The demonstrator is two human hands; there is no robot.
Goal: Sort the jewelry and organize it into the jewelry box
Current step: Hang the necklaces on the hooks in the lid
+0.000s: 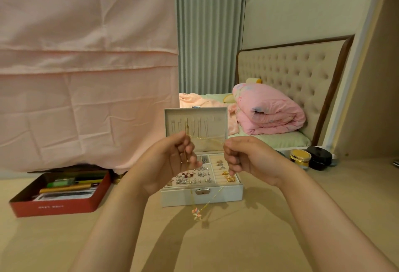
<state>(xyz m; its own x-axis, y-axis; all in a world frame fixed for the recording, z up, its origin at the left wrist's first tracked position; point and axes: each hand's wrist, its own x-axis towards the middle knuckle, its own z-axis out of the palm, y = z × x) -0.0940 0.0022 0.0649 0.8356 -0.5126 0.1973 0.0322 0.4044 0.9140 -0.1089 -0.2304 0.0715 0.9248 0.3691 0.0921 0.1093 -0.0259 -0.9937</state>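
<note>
Left hand (170, 163) and right hand (246, 159) each pinching a gold necklace (196, 212), pendant dangling just before the open jewelry box's (226, 196) front edge, red tin (58, 207) well apart leftward, beige surface (259, 239) nearer.

A big pink sheet (86, 66) hangs at 10 o'clock. Under it, at 8 o'clock, a red tin (32, 207) sits open with pens inside. A long grey-green curtain (209, 29) hangs at 12 o'clock. At 2 o'clock is a soft, buttoned headboard (291, 73), and at 3 o'clock a rolled pink blanket (267, 111) lies on the bed. At 4 o'clock a gold-topped jar (300, 157) touches a round black case (319, 157).
</note>
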